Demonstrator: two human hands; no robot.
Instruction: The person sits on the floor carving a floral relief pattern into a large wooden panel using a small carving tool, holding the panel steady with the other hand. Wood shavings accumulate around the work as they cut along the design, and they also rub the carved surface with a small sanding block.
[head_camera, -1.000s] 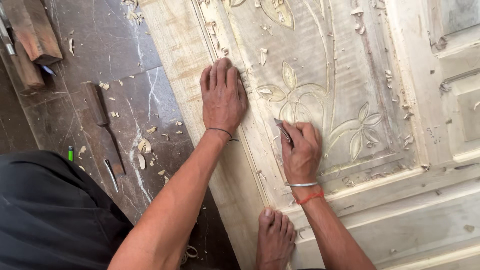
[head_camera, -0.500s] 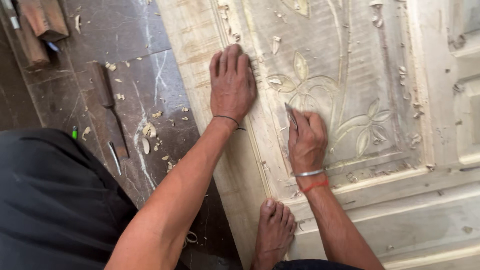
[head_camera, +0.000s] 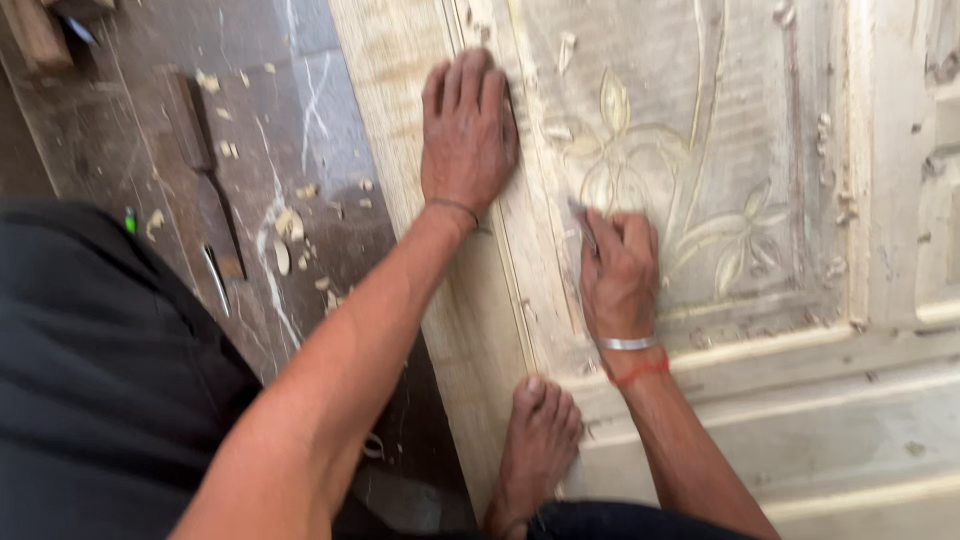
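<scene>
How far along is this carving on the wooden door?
The leaf and stem pattern already stands out on the door panel, and wood chips litter the floor. In hand: the right hand works a small tool at a leaf while the left hand lies flat on the frame. The surface looks rough, so smoothing likely remains.

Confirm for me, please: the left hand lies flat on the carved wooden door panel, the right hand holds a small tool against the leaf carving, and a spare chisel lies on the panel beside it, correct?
Not quite. The head view shows the spare chisel on the dark floor left of the carved wooden door panel, not on it. The left hand does lie flat on the panel, and the right hand holds a small tool against the leaf carving.
</scene>
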